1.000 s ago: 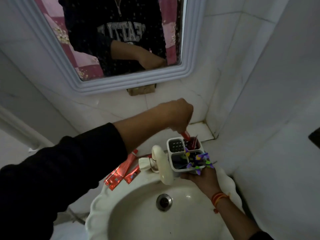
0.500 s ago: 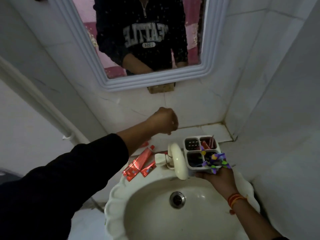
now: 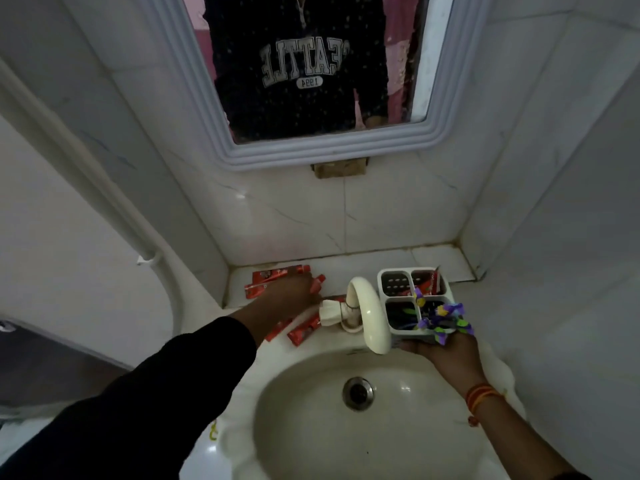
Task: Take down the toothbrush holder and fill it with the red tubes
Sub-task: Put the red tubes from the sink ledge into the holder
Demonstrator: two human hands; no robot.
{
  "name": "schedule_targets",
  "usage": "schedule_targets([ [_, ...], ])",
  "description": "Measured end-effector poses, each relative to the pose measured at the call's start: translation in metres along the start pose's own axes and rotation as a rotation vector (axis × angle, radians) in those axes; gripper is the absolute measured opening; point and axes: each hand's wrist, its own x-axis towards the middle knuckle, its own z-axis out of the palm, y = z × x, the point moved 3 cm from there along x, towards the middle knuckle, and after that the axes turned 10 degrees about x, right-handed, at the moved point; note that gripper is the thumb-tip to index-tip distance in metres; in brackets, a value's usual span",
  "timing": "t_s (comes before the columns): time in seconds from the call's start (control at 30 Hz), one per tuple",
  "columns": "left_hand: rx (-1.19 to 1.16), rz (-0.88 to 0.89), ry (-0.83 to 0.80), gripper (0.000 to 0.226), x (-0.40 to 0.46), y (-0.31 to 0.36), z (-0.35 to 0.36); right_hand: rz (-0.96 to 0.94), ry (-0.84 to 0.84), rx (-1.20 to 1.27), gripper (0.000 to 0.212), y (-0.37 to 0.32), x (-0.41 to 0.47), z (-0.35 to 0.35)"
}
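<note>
1. The toothbrush holder (image 3: 414,299) is a white plastic box, upright, with four square compartments and purple flower trim; a red tube stands in its back right compartment.
2. The right hand (image 3: 446,355) cups it from below at the sink's (image 3: 311,445) back right rim, beside the curved white tap (image 3: 369,315).
3. Glossy red tubes (image 3: 277,273) lie flat along the ledge's back left corner, long axes roughly left-right.
4. The left hand (image 3: 289,296) rests on them, fingers curled; whether it grips one seems unclear.
</note>
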Motion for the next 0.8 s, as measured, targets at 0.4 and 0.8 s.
schedule_targets([
  [0.4,0.128,0.262,-0.003,0.056,-0.039,0.112,-0.203,-0.003,-0.017,0.153,0.068,-0.006,-0.002,0.004],
  [0.8,-0.264,0.088,-0.412,0.021,-0.006,0.161,-0.140,0.010,-0.050,0.179,0.076,0.005,0.006,-0.003],
])
